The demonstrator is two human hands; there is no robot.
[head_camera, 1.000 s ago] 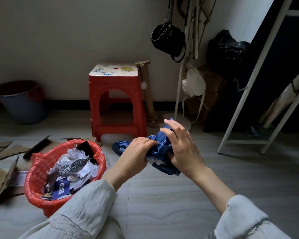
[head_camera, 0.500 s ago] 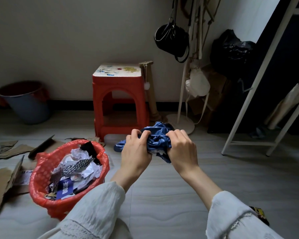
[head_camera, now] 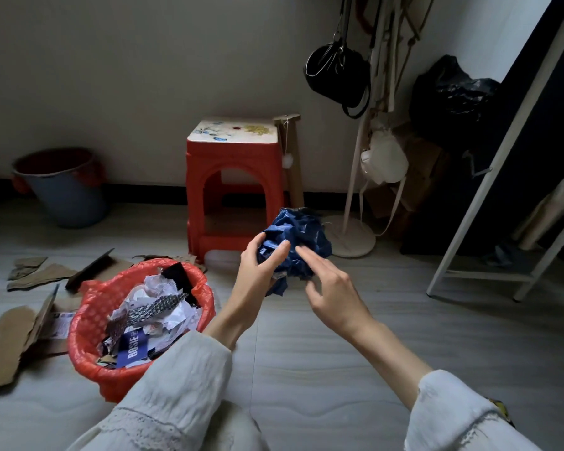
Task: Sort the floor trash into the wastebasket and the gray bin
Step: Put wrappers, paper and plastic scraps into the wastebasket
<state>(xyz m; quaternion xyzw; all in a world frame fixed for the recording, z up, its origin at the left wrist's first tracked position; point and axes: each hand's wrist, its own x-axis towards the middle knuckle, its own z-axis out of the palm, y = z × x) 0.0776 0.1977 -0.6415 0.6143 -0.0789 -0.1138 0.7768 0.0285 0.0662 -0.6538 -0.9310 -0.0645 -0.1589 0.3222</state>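
The person sits on the floor (head_camera: 404, 336) with both arms reaching forward. The left hand (head_camera: 258, 268) grips a crumpled blue wad (head_camera: 295, 239), thumb and fingers curled round its lower left side, and holds it up off the floor. The right hand (head_camera: 331, 288) sits just beside the wad at about 4 o'clock from it, fingers loosely spread and holding nothing; two fingertips (head_camera: 302, 250) reach the wad's lower edge, though I cannot tell whether they truly touch it.

At 8 o'clock from the wad stands the wastebasket (head_camera: 88, 323), lined with a red bag and heaped with crumpled paper, a black scrap and a blue card. The left sleeve (head_camera: 176, 385) overlaps its near rim. Torn cardboard pieces (head_camera: 43, 273) lie scattered on the floor at 9 o'clock from the wastebasket, some tucked against its side.

Far off at 10 o'clock from the wad, against the wall, stands the gray bin (head_camera: 62, 187), with a red liner showing at its rim. Directly behind the wad, at 11 o'clock, is a red plastic stool (head_camera: 233, 177) with a flowered top. At 1 o'clock a black bag (head_camera: 337, 73) hangs from a white coat stand (head_camera: 352, 236), with a white bag (head_camera: 386, 161) below it.
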